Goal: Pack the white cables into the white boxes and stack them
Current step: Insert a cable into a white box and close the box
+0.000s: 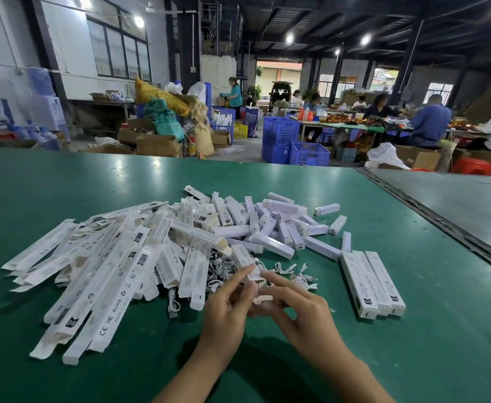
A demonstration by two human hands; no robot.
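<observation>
1 white box [248,264] pinched in the grips of left hand [226,309] and right hand [305,318], 3 boxes [373,283] alongside, green table [412,359]

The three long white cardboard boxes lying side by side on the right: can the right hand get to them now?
Probably yes. Only bare green table lies between the right hand and the three long white cardboard boxes. It must first release the open white box it pinches.

We're at a green table [64,184], and behind it we see stacked blue crates [280,132], open cardboard boxes [157,145], a red stool [472,166] and people [430,120] seated at a long far table [351,127].
</observation>
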